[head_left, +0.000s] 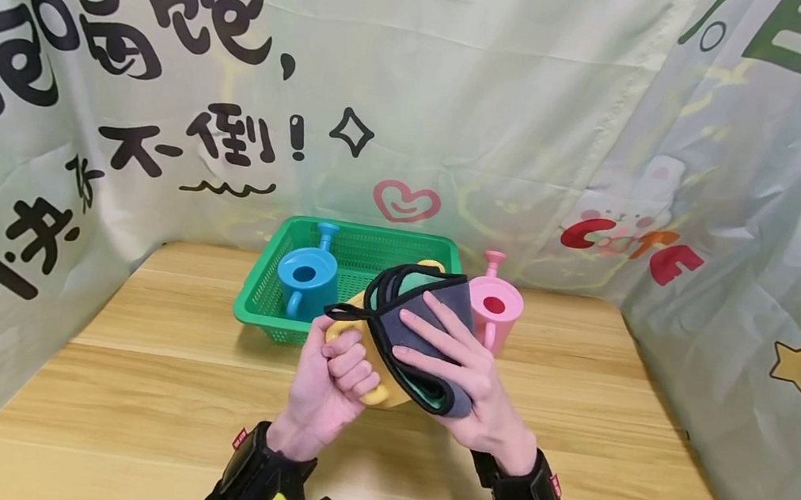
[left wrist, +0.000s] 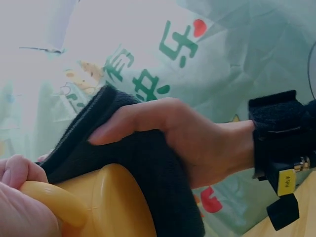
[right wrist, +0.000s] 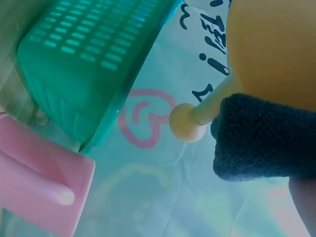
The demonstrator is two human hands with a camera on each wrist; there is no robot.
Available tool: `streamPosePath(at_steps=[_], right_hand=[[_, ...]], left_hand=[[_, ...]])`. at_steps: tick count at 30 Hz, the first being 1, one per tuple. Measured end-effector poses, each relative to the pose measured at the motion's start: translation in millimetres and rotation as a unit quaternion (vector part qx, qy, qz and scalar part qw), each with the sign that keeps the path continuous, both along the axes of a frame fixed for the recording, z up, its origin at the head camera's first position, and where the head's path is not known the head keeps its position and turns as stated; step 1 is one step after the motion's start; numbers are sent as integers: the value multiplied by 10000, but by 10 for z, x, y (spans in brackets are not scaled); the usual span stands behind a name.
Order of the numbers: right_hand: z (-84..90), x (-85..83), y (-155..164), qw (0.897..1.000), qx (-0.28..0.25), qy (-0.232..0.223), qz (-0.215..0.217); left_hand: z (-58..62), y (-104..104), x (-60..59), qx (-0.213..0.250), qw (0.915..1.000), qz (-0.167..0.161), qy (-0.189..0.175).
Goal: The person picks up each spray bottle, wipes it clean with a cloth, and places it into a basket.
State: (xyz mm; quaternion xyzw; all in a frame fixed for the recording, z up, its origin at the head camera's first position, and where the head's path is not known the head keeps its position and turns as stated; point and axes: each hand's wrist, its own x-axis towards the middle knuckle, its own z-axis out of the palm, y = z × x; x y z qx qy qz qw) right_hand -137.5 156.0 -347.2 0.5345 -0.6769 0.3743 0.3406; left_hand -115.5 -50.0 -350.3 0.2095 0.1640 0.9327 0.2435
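Note:
A yellow watering can [head_left: 392, 378] is held up above the table between both hands. My left hand [head_left: 333, 383] grips its handle [left wrist: 57, 197], with the fingers curled round it. A dark grey cloth [head_left: 455, 301] with black edging and a green underside is folded over the can's side. My right hand [head_left: 471, 379] holds this cloth against the can, fingers spread across it; the left wrist view shows its thumb [left wrist: 116, 126] lying along the cloth. The can's spout end [right wrist: 186, 122] sticks out past the cloth in the right wrist view.
Behind the hands stands a green basket [head_left: 253, 301] with a blue watering can [head_left: 309, 274] in it. To the basket's right is a pink watering can [head_left: 503, 299]. The wooden table [head_left: 144, 402] is bordered by printed cloth walls [head_left: 528, 94].

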Motion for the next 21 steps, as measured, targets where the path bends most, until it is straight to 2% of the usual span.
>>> streamPosePath(at_steps=[4, 9, 12, 17, 21], right_hand=[[-1, -4, 15, 9993, -62, -205, 296], [-10, -1, 9, 9985, -134, -356, 404], [-3, 8, -15, 9997, -49, -184, 152], [10, 42, -78, 9984, 55, 194, -533], [3, 71, -111, 9971, 9, -42, -760]], left_hand=[[7, -41, -22, 287, 9995, -99, -11], [19, -55, -36, 290, 9995, -115, -4], [26, -44, -24, 160, 9998, -35, 82], [40, 0, 19, -242, 9993, 188, 218], [44, 30, 42, -461, 9981, 341, 235]])
